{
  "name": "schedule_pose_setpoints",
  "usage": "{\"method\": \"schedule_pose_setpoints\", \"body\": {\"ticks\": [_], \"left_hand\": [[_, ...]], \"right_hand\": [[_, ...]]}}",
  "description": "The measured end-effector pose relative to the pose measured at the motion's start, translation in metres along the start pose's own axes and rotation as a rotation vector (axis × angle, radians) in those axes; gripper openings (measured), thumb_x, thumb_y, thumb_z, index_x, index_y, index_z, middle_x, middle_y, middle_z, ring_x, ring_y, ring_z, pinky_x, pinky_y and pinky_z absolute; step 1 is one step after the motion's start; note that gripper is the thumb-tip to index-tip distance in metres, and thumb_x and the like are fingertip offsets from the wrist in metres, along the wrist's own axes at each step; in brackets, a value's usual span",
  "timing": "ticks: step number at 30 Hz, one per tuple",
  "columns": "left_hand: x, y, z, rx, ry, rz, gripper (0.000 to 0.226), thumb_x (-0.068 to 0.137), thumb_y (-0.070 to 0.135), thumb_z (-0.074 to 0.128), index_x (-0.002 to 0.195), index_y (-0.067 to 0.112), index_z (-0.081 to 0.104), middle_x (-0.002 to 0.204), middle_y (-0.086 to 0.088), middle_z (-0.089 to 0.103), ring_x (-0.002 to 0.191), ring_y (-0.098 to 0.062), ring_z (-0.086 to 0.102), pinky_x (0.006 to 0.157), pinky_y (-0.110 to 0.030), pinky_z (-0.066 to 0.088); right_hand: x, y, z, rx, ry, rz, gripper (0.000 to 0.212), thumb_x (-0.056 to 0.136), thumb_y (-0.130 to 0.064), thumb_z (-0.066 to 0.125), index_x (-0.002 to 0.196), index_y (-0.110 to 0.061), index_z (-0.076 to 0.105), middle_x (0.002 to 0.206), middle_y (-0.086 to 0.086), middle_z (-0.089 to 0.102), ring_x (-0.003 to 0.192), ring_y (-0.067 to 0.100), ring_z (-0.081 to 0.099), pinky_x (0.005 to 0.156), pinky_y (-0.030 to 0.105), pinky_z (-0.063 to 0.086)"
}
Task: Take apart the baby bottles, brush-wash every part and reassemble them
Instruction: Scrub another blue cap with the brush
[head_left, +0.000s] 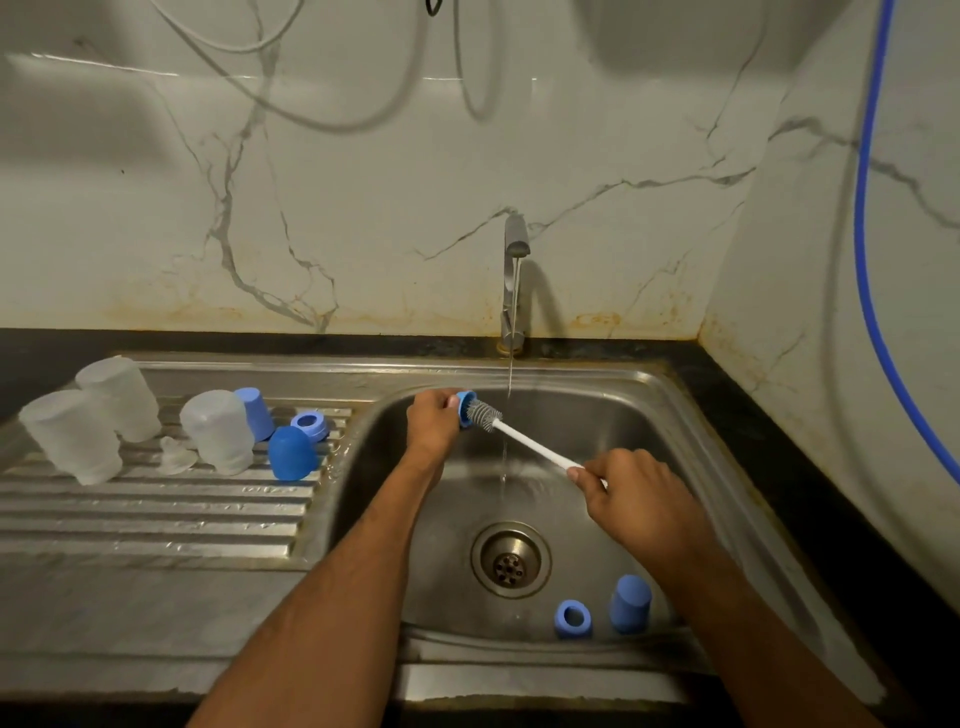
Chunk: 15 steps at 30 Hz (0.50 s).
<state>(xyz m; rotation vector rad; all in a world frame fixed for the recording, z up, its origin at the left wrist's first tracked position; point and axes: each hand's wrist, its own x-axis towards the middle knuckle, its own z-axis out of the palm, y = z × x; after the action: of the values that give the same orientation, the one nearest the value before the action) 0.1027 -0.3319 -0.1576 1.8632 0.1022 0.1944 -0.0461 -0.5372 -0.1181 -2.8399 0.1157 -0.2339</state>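
Over the sink (675, 415), left hand (434, 421) grips a blue ring (466, 408); right hand (636, 499) pinches the brush (519, 439).

Steel sink unit (156, 582) | drainboard: three frosted bottles (72, 436), nipple (176, 456), two blue caps (292, 453), blue ring (310, 425) | basin (675, 467): blue ring (572, 617), blue cap (630, 603)

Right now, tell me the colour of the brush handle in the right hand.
White: the thin plastic brush handle, clearest in the head view.
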Motion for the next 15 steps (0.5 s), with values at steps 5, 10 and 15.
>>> {"method": "schedule_pose_setpoints", "body": {"ticks": [5,10,15], "left_hand": [[0.002,0.002,-0.007,0.032,0.039,0.015,0.026,0.104,0.011,0.049,0.123,0.004,0.066,0.114,-0.012,0.069,0.102,-0.017,0.065,0.09,-0.029,0.054],[0.002,0.0,-0.003,0.053,0.006,0.001,0.023,0.104,0.015,0.05,0.115,0.005,0.068,0.11,-0.013,0.071,0.1,-0.019,0.068,0.093,-0.038,0.057],[-0.002,0.003,-0.003,0.064,0.059,0.038,0.028,0.105,0.011,0.048,0.123,0.003,0.067,0.113,-0.014,0.069,0.101,-0.016,0.064,0.088,-0.026,0.052]], "right_hand": [[0.003,-0.002,-0.008,0.015,-0.03,-0.083,0.036,0.103,-0.048,0.051,0.094,-0.021,0.073,0.072,-0.002,0.067,0.066,0.012,0.064,0.059,0.024,0.048],[0.006,0.002,-0.003,-0.061,0.106,-0.021,0.042,0.104,-0.055,0.042,0.095,-0.027,0.071,0.067,-0.006,0.061,0.061,0.008,0.06,0.063,0.027,0.054],[0.003,0.001,0.001,0.055,-0.058,-0.019,0.039,0.104,-0.045,0.053,0.079,-0.019,0.068,0.064,-0.003,0.061,0.057,0.008,0.056,0.053,0.022,0.042]]}}
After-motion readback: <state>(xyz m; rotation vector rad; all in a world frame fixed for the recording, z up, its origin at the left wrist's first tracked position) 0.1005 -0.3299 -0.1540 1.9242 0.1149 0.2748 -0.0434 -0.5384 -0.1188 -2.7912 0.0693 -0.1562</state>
